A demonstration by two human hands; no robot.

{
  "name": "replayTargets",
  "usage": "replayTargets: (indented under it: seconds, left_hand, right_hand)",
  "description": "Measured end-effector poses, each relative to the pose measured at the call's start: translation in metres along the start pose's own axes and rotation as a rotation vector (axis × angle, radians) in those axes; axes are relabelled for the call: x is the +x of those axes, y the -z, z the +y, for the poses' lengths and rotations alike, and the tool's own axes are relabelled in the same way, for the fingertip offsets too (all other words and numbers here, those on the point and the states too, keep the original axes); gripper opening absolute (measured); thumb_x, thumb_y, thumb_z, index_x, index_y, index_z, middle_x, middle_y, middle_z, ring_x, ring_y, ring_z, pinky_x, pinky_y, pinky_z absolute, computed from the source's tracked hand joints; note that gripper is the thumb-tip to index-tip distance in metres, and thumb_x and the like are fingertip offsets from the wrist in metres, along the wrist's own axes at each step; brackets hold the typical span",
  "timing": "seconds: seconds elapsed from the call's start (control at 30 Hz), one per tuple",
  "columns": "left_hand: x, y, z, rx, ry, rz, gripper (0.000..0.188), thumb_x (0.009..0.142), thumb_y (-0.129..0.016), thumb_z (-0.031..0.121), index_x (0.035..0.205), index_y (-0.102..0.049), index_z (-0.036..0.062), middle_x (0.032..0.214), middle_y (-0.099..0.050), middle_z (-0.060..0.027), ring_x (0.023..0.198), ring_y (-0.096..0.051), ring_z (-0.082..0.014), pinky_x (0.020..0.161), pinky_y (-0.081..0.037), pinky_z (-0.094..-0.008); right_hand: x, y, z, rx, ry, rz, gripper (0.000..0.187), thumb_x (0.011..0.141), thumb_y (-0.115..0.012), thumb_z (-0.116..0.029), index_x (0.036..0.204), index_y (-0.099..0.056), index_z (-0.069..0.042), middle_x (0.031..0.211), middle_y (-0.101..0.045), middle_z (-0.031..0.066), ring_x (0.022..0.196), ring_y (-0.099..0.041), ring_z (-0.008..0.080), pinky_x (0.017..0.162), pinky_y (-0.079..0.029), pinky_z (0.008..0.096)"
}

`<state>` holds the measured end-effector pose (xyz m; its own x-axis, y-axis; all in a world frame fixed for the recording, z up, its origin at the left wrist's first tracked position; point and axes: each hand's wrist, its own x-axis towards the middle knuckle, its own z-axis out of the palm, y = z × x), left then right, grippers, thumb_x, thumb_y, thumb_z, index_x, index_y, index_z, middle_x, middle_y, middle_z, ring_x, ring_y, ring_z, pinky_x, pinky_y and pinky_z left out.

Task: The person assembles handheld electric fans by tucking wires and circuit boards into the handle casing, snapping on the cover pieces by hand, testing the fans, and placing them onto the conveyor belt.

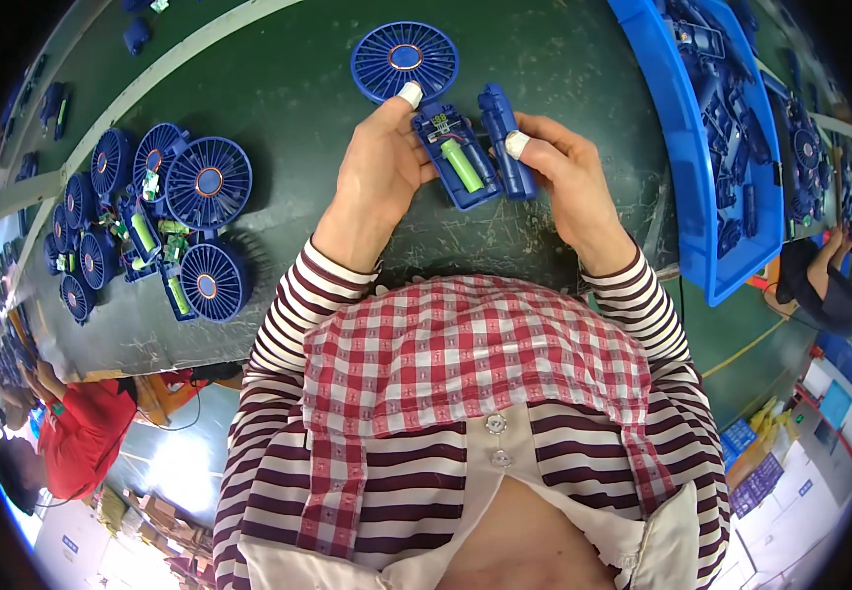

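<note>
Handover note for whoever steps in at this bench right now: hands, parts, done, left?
Left hand: grip on the open blue fan handle, thumb at its top; green battery and circuit board exposed inside.
Right hand: holding the blue cover piece beside the handle, not yet closed on.
Done: battery seated.
Left: cover fitting, probably.
Other open fans lie far left; blue bin of parts on the right.
</note>
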<state>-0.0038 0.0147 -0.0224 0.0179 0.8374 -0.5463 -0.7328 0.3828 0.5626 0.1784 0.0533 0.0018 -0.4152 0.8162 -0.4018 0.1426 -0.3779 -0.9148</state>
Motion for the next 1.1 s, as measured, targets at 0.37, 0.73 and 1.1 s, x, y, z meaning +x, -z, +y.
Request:
replayTargets:
  seconds: [0.37,0.73,1.1]
  left_hand:
    - [0.000,-0.006,0.000,-0.025,-0.013,0.018,0.034,0.092,-0.041,0.032,0.106,-0.050,0.0024,0.100,-0.057,-0.0098,0.089,-0.055,-0.0204,0.082,-0.043,-0.0387]
    - [0.000,-0.004,-0.001,-0.044,0.010,0.064,0.040,0.089,-0.045,0.037,0.105,-0.051,0.0006,0.097,-0.058,-0.0112,0.084,-0.056,-0.0202,0.074,-0.045,-0.0359]
    - [-0.003,-0.007,0.000,-0.016,0.010,0.047,0.044,0.090,-0.043,0.039,0.107,-0.051,-0.0011,0.099,-0.057,-0.0105,0.088,-0.054,-0.0208,0.079,-0.042,-0.0341]
  right_hand:
    - [0.002,-0.019,0.003,-0.061,0.149,0.015,0.042,0.078,-0.063,-0.013,0.114,-0.054,0.007,0.094,-0.061,0.0078,0.080,-0.055,0.0094,0.070,-0.043,0.0208]
    - [-0.001,-0.042,0.002,-0.862,0.649,0.242,0.046,0.066,-0.071,-0.016,0.105,-0.057,0.004,0.080,-0.055,0.0111,0.062,-0.058,0.0207,0.053,-0.047,0.0301]
    - [0.001,-0.048,-0.001,-1.037,0.716,0.248,0.049,0.062,-0.072,-0.019,0.103,-0.057,0.003,0.081,-0.054,0.0127,0.063,-0.058,0.0279,0.054,-0.048,0.0367]
